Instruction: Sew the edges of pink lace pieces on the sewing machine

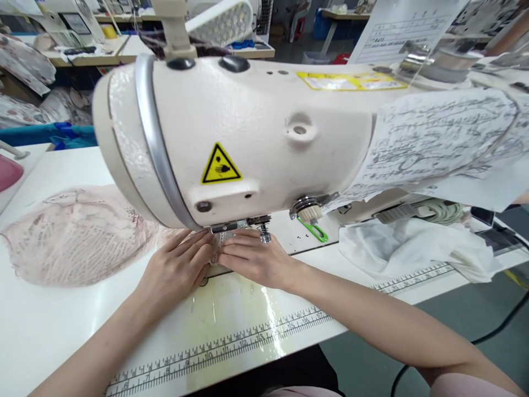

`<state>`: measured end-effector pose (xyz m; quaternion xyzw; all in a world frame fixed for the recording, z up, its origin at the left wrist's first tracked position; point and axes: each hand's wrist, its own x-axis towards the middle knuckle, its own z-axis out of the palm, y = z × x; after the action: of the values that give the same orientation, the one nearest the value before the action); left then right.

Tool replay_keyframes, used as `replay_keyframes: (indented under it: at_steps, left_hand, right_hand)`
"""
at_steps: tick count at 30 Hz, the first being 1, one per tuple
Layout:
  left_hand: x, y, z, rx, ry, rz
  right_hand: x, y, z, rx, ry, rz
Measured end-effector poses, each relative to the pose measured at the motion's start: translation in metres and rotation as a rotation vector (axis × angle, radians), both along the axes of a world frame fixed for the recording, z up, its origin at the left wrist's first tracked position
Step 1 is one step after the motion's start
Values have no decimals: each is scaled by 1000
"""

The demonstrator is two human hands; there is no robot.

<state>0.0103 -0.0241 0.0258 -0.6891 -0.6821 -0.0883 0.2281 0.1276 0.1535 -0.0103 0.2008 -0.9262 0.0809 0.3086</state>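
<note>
A white sewing machine (pixel 256 132) fills the middle of the view, and its head hides the needle. Under that head my left hand (pixel 177 264) has its bent fingers closed on pink lace fabric (pixel 82 237), which spreads out to the left over the table. From the other side my right hand (pixel 254 256) grips the same fabric, its fingers held together. Between the two sets of fingertips shows a narrow strip of lace. The fingertips themselves are partly hidden by the machine.
Green thread snips (pixel 313 229) lie on the machine bed. White cloth (pixel 413 248) is bunched at the right, below a coiled pale cord (pixel 440 211). A printed ruler (pixel 223 350) runs along the table's front edge. Handwritten paper (pixel 438 138) covers the machine's arm.
</note>
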Motion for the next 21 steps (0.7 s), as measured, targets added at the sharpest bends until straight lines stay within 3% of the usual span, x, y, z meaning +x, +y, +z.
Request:
replay_keyframes:
  at_steps: [7, 21]
  left_hand:
    - [0, 0, -5, -24, -28, 32]
    - [2, 1, -10, -52, 41, 106]
  right_hand:
    - [-1, 0, 8, -18, 50, -34]
    - [0, 3, 9, -3, -4, -140]
